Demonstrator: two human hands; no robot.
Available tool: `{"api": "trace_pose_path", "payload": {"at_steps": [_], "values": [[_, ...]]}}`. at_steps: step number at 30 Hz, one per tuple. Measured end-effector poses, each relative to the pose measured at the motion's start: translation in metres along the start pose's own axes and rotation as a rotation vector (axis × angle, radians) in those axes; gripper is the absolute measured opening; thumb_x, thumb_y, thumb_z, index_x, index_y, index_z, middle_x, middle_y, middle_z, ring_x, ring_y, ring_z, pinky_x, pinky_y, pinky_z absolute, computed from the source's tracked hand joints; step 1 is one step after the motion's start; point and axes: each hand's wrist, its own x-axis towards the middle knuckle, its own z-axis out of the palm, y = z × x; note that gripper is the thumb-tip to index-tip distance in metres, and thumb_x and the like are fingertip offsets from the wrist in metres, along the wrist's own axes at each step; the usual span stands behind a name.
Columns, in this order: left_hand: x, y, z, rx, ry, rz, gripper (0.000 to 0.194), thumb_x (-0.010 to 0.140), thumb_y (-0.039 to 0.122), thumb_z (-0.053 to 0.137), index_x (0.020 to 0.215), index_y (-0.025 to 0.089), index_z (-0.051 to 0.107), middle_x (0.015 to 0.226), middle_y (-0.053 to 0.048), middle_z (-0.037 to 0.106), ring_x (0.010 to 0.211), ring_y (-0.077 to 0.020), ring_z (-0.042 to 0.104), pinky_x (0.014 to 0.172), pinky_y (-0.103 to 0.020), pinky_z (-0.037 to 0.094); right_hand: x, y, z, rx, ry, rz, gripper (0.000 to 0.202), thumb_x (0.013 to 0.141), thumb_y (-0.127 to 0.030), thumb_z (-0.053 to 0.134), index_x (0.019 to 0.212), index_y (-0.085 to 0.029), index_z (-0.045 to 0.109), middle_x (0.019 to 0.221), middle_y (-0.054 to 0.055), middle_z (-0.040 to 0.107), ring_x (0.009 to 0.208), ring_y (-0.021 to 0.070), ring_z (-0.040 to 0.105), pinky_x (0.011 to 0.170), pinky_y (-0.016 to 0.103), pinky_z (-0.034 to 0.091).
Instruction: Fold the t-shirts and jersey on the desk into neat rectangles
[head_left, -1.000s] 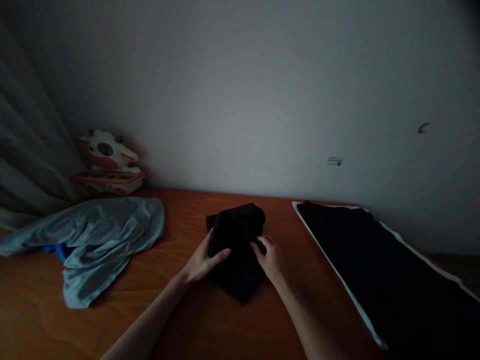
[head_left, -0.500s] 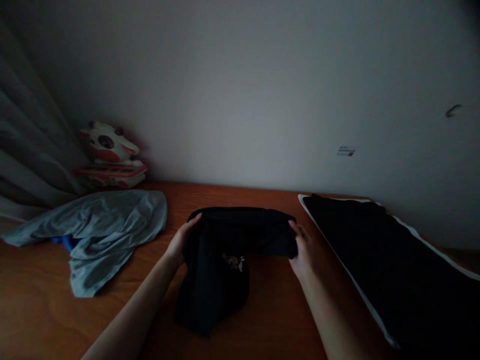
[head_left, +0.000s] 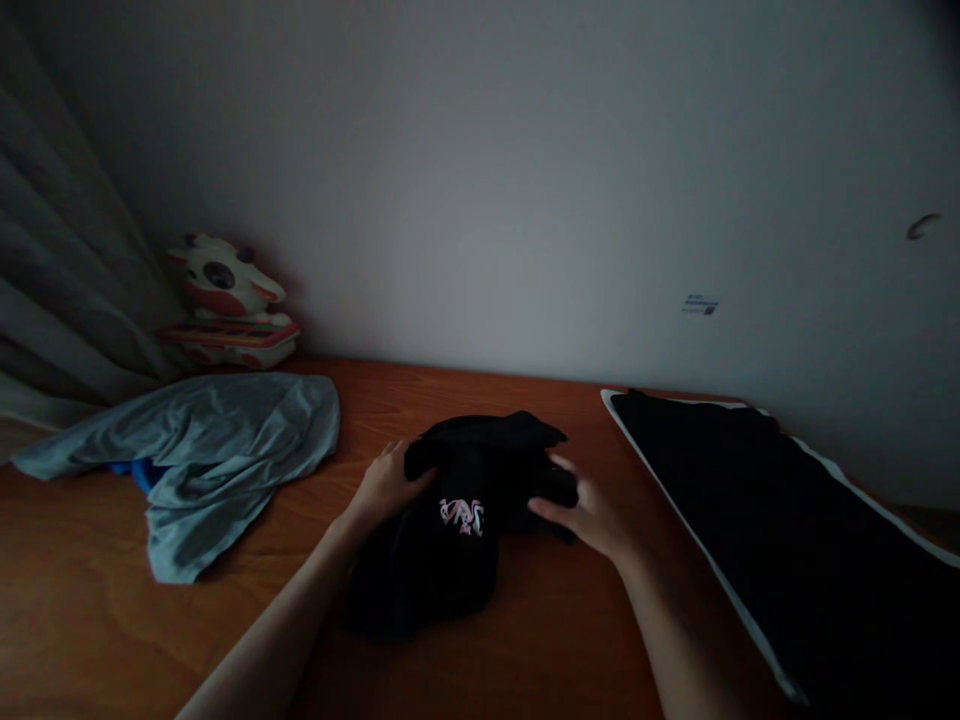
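Note:
A black garment (head_left: 442, 575) with a small pink and white print lies bunched on the wooden surface in front of me; its exact kind cannot be made out. My left hand (head_left: 390, 485) grips its left side, thumb on top of the cloth and the other fingers partly hidden behind it. On the right, my right hand (head_left: 589, 510) pinches a fold of the same cloth between thumb and fingers. Both hands rest low, close to the surface.
To the left lies a crumpled grey cloth (head_left: 247, 430) over something blue (head_left: 146, 474). Behind it stands a cow-shaped toy keyboard (head_left: 232, 305) by the curtain (head_left: 67, 270). A black cloth on a white-edged board (head_left: 787, 520) lies at right. A wall closes off the back of the wooden surface (head_left: 555, 640).
My hands have come closer together and the stretched upper edge of the black garment has collapsed into folds. The print now shows more plainly. The view has shifted slightly.

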Motion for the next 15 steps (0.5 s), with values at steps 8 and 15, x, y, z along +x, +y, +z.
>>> {"api": "trace_pose_path", "payload": {"at_steps": [8, 15], "values": [[0.007, 0.0, -0.011, -0.648, 0.025, -0.351, 0.038, 0.072, 0.055, 0.069, 0.085, 0.019, 0.072, 0.078, -0.005, 0.076, 0.076, -0.0276, 0.072, 0.067, -0.035, 0.056, 0.007, 0.011, -0.005, -0.42, 0.271, -0.122, 0.03, 0.078, -0.039, 0.065, 0.101, -0.022, 0.072, 0.1, 0.013, 0.073, 0.097, 0.0318, 0.067, 0.084, 0.044, 0.052], [0.005, 0.003, -0.006, -0.242, 0.453, 0.152, 0.029, 0.086, 0.04, 0.064, 0.107, 0.022, 0.069, 0.126, -0.012, 0.069, 0.127, -0.0297, 0.059, 0.112, -0.05, 0.043, 0.006, 0.009, -0.012, -0.741, 0.756, -0.163, 0.039, 0.092, -0.05, 0.055, 0.105, -0.018, 0.073, 0.115, 0.021, 0.065, 0.106, 0.0377, 0.058, 0.084, 0.047, 0.041]]}}
